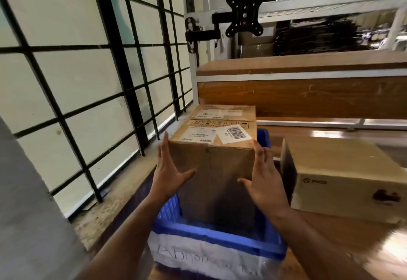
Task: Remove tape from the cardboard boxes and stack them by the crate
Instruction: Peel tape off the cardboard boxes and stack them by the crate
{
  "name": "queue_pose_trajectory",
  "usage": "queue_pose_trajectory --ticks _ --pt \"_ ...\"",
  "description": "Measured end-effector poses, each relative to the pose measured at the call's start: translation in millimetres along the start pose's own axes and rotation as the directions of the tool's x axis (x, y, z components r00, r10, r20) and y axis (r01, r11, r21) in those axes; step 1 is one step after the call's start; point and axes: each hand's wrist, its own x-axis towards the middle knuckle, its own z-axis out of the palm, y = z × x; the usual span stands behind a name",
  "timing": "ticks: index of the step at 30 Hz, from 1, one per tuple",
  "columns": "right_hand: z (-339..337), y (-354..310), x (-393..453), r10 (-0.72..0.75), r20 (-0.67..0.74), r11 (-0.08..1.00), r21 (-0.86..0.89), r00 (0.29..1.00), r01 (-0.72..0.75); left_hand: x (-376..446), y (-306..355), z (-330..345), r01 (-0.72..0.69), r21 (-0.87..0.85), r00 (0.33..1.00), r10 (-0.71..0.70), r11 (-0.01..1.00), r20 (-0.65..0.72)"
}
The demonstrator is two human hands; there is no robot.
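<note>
A brown cardboard box (214, 165) with shipping labels and a barcode sticker on top stands in a blue plastic crate (218, 238). My left hand (168, 174) lies flat against the box's left side, fingers straight and thumb spread across the front. My right hand (263, 180) mirrors it on the right side, fingers straight, thumb out. A second labelled cardboard box (223, 112) sits behind the first, at the crate's far end. A third, wider cardboard box (343, 176) with a printed logo lies on the wooden surface to the right of the crate.
A black-framed window grid (88, 81) runs along the left with a stone sill below. A wooden workbench front (308, 96) rises behind the crate. A black monitor mount (242, 15) juts from a white post above. White tape with writing covers the crate's near wall.
</note>
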Motion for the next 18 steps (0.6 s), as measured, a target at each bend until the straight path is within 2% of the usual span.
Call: queue_pose_trajectory --ticks 4,8,12,18 --pt "0.4 1.3 -0.8 -0.002 -0.004 1.000 -0.028 1.000 0.002 3.0 5.0 4.4 -0.121 0.106 0.991 0.127 0.987 -0.053" --pt "-1.1 3.7 -1.6 -0.008 0.015 1.000 -0.020 1.000 0.009 3.4 6.2 6.8 -0.105 0.151 0.988 0.120 0.983 -0.096" --pt "-4.3 1.7 -2.1 -0.012 0.044 0.998 -0.057 0.999 0.014 3.0 11.3 4.7 -0.083 0.179 0.993 0.097 0.980 -0.071" --pt "-16.9 -9.0 -4.1 -0.184 -0.066 0.977 -0.120 0.981 0.175 -8.3 28.6 -0.6 -0.118 0.247 0.983 0.148 0.962 -0.106"
